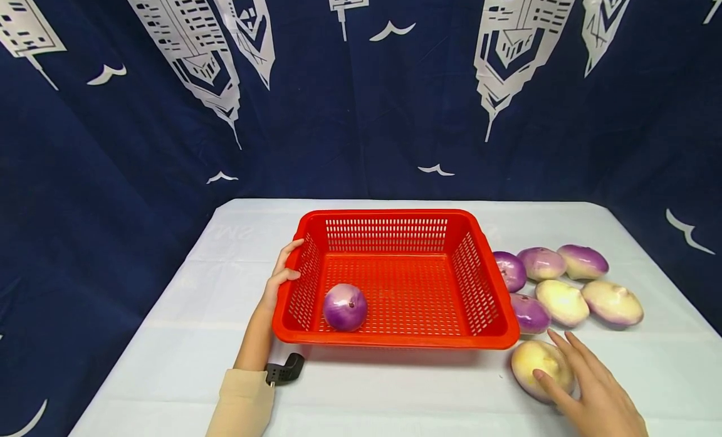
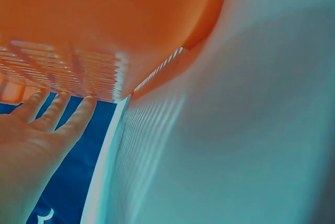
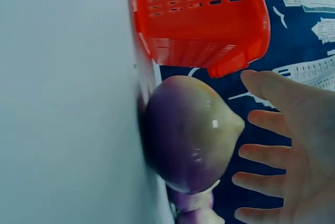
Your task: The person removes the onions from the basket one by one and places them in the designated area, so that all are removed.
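A red plastic basket (image 1: pixel 395 342) stands mid-table with one purple-and-cream turnip (image 1: pixel 345 308) in its left part. My left hand (image 1: pixel 280 275) holds the basket's left rim, thumb and a finger over the edge. In the left wrist view, other fingers (image 2: pixel 78 119) lie against the outer side wall. My right hand (image 1: pixel 599 387) hovers, fingers spread, over a paler turnip (image 1: pixel 538 365) at the basket's front right corner. The right wrist view shows a gap between that turnip (image 3: pixel 193 132) and the outstretched fingers (image 3: pixel 267 156).
Several more turnips (image 1: pixel 562 303) lie in a cluster to the right of the basket, the nearest ones close against its wall. A white cloth (image 1: pixel 395 399) covers the table. Behind it hangs a dark blue curtain (image 1: pixel 350 123) with white building prints.
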A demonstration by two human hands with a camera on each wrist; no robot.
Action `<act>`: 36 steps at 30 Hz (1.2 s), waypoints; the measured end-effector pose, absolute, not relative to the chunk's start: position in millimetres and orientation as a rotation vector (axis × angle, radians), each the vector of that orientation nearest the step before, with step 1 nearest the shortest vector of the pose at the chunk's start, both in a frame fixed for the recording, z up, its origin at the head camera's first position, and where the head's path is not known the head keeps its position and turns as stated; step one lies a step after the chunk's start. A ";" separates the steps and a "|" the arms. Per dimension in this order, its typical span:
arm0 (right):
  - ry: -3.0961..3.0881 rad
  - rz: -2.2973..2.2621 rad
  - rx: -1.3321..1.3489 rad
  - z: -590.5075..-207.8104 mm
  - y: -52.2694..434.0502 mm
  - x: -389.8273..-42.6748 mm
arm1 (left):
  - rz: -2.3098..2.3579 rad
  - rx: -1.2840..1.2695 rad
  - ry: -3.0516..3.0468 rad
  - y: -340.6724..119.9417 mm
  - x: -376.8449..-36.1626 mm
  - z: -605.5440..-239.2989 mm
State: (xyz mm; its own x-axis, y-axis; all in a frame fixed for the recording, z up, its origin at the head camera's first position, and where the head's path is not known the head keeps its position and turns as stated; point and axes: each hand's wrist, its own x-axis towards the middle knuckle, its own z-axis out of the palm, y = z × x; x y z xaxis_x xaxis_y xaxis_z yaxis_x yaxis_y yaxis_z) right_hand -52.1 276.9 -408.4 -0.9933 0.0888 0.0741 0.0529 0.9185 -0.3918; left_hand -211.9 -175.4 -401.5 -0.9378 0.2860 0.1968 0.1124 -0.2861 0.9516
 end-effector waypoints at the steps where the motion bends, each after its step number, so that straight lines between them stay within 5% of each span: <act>1: -2.957 0.605 -0.111 -406.1 276.1 -51.9 | 2.382 0.511 1.806 -175.2 -211.5 -401.3; 23: -2.307 0.925 -0.086 -350.5 235.6 -57.5 | 2.368 0.479 1.800 -175.0 -208.6 -397.8; 36: -2.173 0.936 0.349 -332.3 220.5 -73.5 | 2.376 0.487 1.796 -175.2 -209.9 -398.6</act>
